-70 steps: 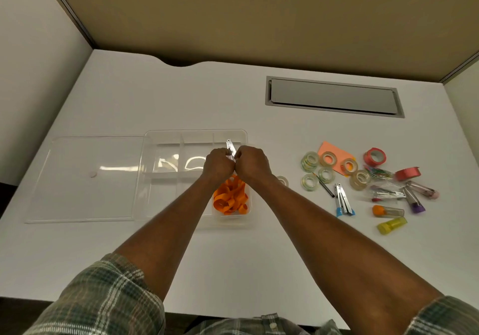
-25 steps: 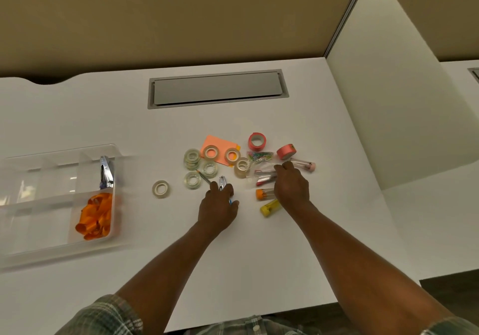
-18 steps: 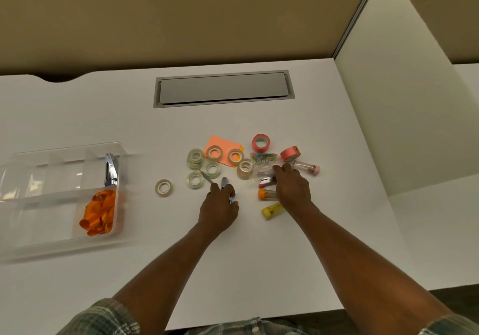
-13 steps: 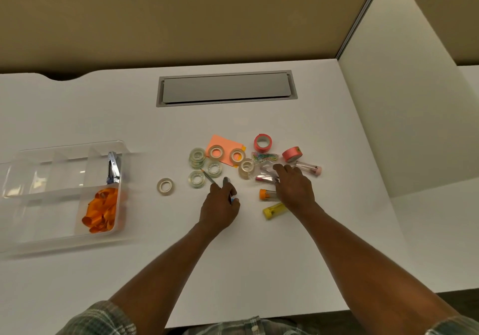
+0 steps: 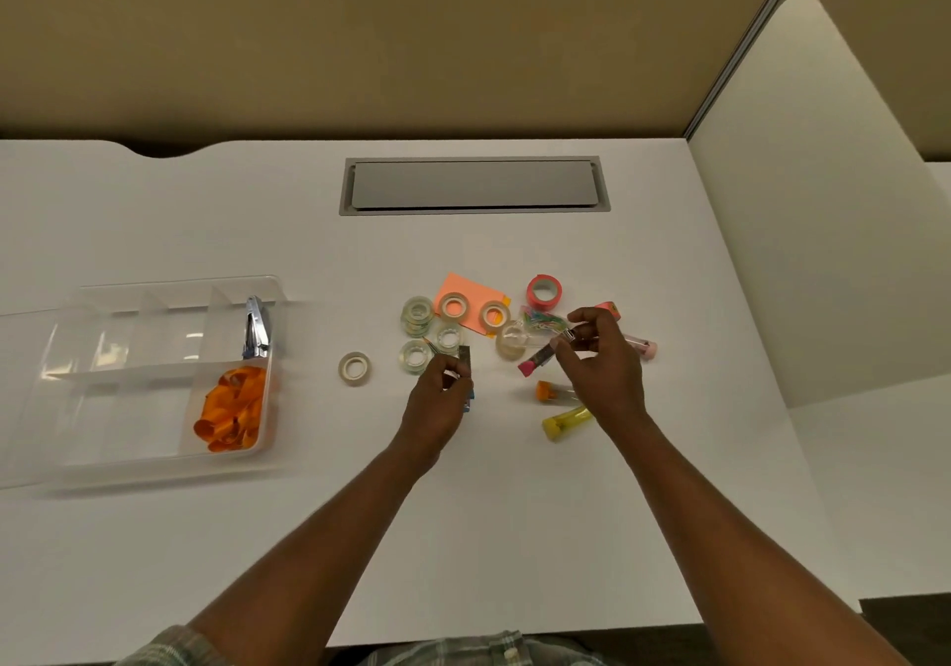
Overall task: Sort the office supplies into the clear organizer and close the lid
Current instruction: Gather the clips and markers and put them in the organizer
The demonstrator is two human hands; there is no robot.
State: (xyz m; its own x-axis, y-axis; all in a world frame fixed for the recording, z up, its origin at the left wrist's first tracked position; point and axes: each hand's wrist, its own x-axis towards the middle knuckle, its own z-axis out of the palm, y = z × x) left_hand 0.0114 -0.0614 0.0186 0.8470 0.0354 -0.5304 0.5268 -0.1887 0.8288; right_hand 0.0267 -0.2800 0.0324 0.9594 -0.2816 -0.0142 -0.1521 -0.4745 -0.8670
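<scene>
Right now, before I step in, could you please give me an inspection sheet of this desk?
Surface: white desk.
Job's things: clear organizer at left, no lid on it; silver tool in its back right compartment, orange bands in the front right one.
Still unsorted: clear tape rolls, lone tape roll, pink tape roll, orange sticky note, orange-capped tube, yellow tube.
Clutter: nothing seen.
Hands: left hand grips a blue-ended metal tool; right hand pinches a pink-capped tube.
Cables: nothing seen; grey hatch shut.
Surroundings: tan partition behind, white divider at right.
</scene>
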